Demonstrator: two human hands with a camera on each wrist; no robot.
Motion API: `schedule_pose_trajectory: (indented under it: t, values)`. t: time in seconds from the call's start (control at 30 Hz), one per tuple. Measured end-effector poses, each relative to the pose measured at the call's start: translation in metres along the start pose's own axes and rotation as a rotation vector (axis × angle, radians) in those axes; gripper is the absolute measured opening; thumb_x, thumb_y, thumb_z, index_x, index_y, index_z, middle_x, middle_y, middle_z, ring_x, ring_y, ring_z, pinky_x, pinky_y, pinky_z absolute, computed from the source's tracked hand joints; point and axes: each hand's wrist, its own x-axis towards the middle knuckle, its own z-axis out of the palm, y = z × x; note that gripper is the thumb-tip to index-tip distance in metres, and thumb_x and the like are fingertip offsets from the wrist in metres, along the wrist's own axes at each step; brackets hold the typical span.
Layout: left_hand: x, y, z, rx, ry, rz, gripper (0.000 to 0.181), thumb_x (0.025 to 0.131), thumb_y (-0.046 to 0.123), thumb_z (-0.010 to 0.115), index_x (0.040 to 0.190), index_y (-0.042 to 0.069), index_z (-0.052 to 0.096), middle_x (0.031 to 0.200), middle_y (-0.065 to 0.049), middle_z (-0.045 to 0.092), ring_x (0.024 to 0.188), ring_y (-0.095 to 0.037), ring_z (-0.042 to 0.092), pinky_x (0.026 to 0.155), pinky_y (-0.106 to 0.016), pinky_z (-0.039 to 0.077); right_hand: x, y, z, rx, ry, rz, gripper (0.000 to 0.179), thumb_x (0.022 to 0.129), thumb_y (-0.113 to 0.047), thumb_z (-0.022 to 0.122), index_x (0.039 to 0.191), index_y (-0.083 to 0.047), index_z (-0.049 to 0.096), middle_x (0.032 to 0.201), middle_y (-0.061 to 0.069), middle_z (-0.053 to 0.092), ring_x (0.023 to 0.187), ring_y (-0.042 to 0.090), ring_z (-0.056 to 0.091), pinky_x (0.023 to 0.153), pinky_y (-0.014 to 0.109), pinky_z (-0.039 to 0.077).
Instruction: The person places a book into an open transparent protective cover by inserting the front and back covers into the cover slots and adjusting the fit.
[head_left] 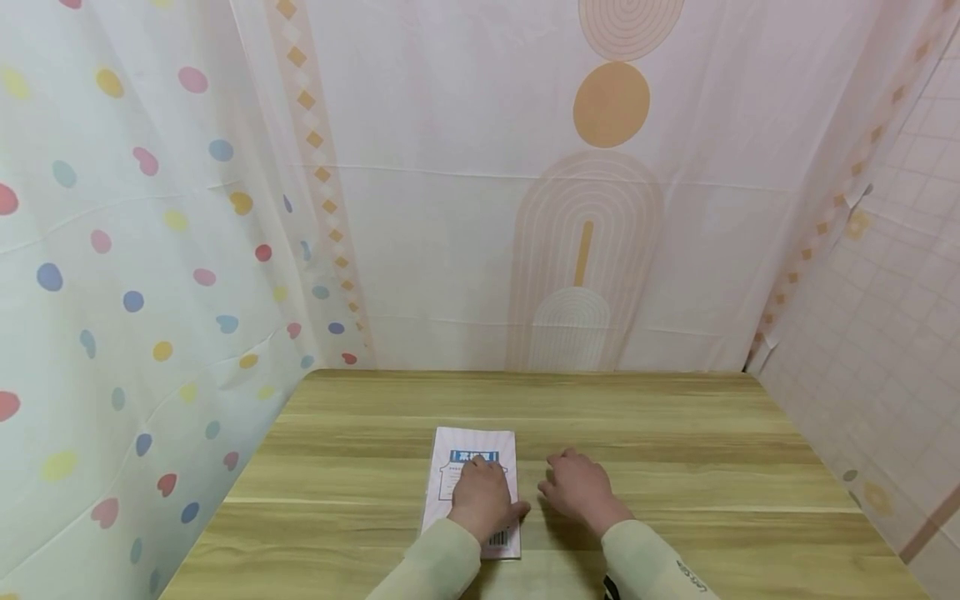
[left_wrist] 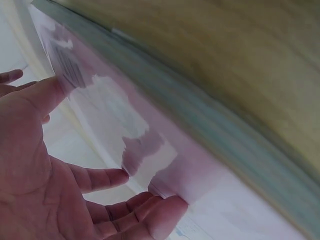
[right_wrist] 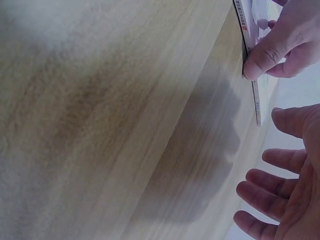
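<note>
A thin book (head_left: pixel 442 510) with a pale pink cover lies flat on the table, wrapped in shiny clear film. Blue-and-white lettering marks its upper part, and a barcode its lower right corner. My left hand (head_left: pixel 480 498) rests on the cover, its fingertips touching the film and the thumb reaching the right edge. The left wrist view shows these fingers (left_wrist: pixel 167 215) loosely bent against the cover, beside the greenish page edges. To the right, my right hand (head_left: pixel 583 492) hovers over the wood, fingers spread and relaxed, holding nothing; its shadow falls on the table.
The wood-grain table (head_left: pixel 675 417) extends around the book to the back and both sides. A patterned curtain (head_left: pixel 435 250) hangs behind it, a dotted curtain (head_left: pixel 180 333) on the left and a checked one (head_left: pixel 885 350) on the right.
</note>
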Motion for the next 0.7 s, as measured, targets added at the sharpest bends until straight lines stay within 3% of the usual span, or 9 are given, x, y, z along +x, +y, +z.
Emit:
schedule_pose_trajectory:
  t: [0.27, 0.5, 0.7]
  values:
    - [0.003, 0.003, 0.0, 0.098, -0.006, 0.034, 0.08, 0.083, 0.069, 0.061, 0.103, -0.008, 0.069, 0.092, -0.02, 0.065, 0.088, -0.028, 0.06, 0.077, -0.037, 0.05, 0.002, 0.0, 0.001, 0.031, 0.012, -0.008, 0.043, 0.092, -0.028, 0.07, 0.123, 0.002, 0.064, 0.122, 0.023, 0.061, 0.109, 0.04, 0.061, 0.089, 0.055, 0.051]
    - [0.004, 0.002, -0.011, -0.199, -0.028, -0.015, 0.065, 0.08, 0.047, 0.075, 0.095, -0.015, 0.065, 0.095, -0.026, 0.063, 0.08, -0.032, 0.065, 0.063, -0.039, 0.059, 0.002, 0.001, 0.003, 0.075, 0.017, -0.007, 0.043, 0.093, -0.026, 0.069, 0.124, 0.002, 0.063, 0.124, 0.025, 0.059, 0.111, 0.042, 0.059, 0.09, 0.055, 0.05]
    - [0.004, 0.003, -0.016, -0.222, -0.031, 0.022, 0.038, 0.08, 0.03, 0.073, 0.079, -0.007, 0.065, 0.078, -0.013, 0.059, 0.072, -0.027, 0.062, 0.064, -0.039, 0.056, 0.004, 0.003, 0.006, 0.085, 0.039, -0.012, 0.042, 0.093, -0.026, 0.069, 0.125, 0.001, 0.064, 0.124, 0.024, 0.06, 0.111, 0.042, 0.059, 0.09, 0.054, 0.05]
